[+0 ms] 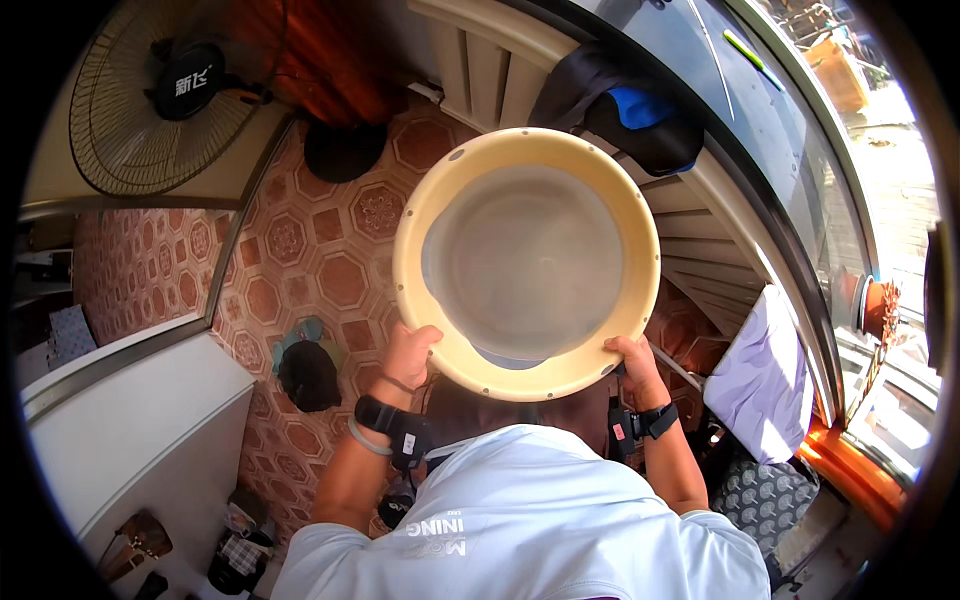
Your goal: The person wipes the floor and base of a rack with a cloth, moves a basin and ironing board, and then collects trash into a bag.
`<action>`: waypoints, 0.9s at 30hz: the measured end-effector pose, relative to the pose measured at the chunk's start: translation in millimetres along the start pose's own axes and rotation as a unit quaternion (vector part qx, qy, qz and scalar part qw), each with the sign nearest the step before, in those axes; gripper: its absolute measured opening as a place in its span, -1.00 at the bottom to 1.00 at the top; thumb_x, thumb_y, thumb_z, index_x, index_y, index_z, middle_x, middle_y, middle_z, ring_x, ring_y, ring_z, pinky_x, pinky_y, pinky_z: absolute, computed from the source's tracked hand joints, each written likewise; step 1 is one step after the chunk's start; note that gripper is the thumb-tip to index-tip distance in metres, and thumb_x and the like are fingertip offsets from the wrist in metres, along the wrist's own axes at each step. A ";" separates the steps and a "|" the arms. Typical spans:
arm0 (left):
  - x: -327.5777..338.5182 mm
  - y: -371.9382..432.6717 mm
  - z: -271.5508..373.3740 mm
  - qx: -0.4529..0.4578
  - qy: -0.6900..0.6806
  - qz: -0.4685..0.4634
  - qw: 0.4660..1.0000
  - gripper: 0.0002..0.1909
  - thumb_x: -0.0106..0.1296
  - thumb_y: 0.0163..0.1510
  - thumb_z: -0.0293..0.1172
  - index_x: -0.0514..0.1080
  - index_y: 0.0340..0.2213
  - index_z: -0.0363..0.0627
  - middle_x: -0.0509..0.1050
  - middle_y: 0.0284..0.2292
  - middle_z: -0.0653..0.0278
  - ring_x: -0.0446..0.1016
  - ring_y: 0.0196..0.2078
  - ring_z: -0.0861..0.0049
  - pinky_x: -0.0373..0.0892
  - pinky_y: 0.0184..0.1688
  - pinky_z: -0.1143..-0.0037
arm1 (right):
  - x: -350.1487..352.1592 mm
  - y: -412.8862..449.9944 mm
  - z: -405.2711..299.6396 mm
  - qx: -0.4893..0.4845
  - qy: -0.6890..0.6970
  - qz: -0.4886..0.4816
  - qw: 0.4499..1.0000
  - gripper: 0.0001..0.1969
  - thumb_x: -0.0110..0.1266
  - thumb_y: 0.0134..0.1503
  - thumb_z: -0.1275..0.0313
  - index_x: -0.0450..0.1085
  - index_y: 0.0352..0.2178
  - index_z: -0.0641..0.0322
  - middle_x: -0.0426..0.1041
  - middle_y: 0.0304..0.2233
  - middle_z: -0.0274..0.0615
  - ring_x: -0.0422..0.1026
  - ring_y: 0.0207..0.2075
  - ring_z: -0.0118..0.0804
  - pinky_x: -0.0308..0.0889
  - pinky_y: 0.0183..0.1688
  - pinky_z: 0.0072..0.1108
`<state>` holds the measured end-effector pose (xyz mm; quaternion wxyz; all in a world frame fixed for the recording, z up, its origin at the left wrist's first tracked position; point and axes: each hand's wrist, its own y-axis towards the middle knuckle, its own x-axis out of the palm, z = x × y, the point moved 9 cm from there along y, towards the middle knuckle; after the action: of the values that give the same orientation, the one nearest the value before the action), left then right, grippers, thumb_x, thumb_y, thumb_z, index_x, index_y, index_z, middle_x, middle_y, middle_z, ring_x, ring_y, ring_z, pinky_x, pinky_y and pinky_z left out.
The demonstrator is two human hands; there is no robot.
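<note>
A round pale-yellow plastic basin (635,225) is held out in front of my torso, above the floor. Cloudy greyish water (529,259) covers its bottom and lies tilted towards the near wall. My left hand (409,356) grips the near-left rim, thumb on top. At the near-right rim, my right hand (636,361) holds on in the same way. The fingers of both hands are mostly hidden under the rim. Dark spots dot the basin's rim all around. Each wrist carries a black strapped device.
A standing fan (190,81) is at the upper left, its round base (345,154) on the patterned floor (335,279). Dark cloth (626,112) hangs over the beige panelling beyond the basin. Slippers (306,337) and a dark item lie left. A lilac cloth-covered object (761,379) stands right.
</note>
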<state>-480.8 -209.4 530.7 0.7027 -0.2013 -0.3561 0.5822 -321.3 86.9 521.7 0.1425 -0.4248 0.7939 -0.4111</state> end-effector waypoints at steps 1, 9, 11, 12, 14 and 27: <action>-10.6 -0.4 1.1 0.013 -0.007 0.014 1.000 -0.74 -0.15 -0.27 -0.65 0.34 -0.41 -0.36 0.39 -0.48 0.27 0.38 -0.46 0.53 0.31 -0.39 0.59 | 3.0 7.1 3.1 -0.005 0.009 0.013 1.000 -0.64 -0.05 -0.25 0.52 0.25 -0.32 0.45 0.36 -0.43 -0.13 0.36 -0.44 -0.29 0.30 -0.36 -0.56; -86.5 -28.4 13.4 0.045 -0.014 0.095 0.994 -0.62 -0.16 -0.24 -0.65 0.26 -0.25 -0.35 0.36 -0.33 0.23 0.34 -0.27 0.45 0.26 -0.18 0.52 | 84.6 26.4 -3.1 0.048 -0.068 -0.089 0.993 -0.66 -0.04 -0.26 0.53 0.29 -0.34 0.43 0.39 -0.46 -0.13 0.38 -0.44 -0.31 0.30 -0.33 -0.57; -104.0 -37.6 19.5 0.049 -0.021 0.094 0.994 -0.59 -0.17 -0.24 -0.65 0.24 -0.22 -0.34 0.34 -0.29 0.22 0.33 -0.24 0.42 0.25 -0.16 0.49 | 100.5 37.1 6.0 0.005 -0.096 -0.096 0.991 -0.67 -0.03 -0.28 0.52 0.31 -0.37 0.42 0.39 -0.49 -0.14 0.37 -0.49 -0.32 0.29 -0.40 -0.57; -109.2 -42.4 21.9 0.053 -0.030 0.100 0.993 -0.58 -0.17 -0.23 -0.65 0.23 -0.21 -0.33 0.33 -0.28 0.22 0.32 -0.23 0.41 0.25 -0.15 0.48 | 110.3 40.1 8.0 -0.001 -0.104 -0.110 0.989 -0.68 -0.03 -0.28 0.52 0.32 -0.38 0.42 0.39 -0.50 -0.14 0.37 -0.50 -0.32 0.29 -0.42 -0.57; -116.9 -51.3 25.6 0.052 -0.025 0.114 0.992 -0.58 -0.16 -0.23 -0.64 0.23 -0.20 -0.32 0.33 -0.27 0.22 0.32 -0.22 0.41 0.25 -0.14 0.46 | 126.6 35.4 0.7 0.014 -0.103 -0.116 0.988 -0.69 -0.03 -0.28 0.52 0.32 -0.39 0.42 0.39 -0.50 -0.14 0.37 -0.51 -0.32 0.29 -0.43 -0.58; -161.8 -83.0 -0.9 0.068 -0.126 0.193 0.971 -0.51 -0.12 -0.24 -0.64 0.20 -0.15 -0.33 0.30 -0.21 0.22 0.29 -0.17 0.42 0.22 -0.12 0.49 | 179.9 34.7 -8.1 0.009 -0.189 -0.195 0.963 -0.69 -0.04 -0.26 0.54 0.33 -0.36 0.38 0.39 -0.49 -0.21 0.36 -0.48 -0.37 0.28 -0.39 -0.59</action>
<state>-435.2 -384.9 545.0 0.5387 -0.1422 -0.3559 0.7503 -453.0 -40.8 522.0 0.2105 -0.6397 0.6511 -0.3502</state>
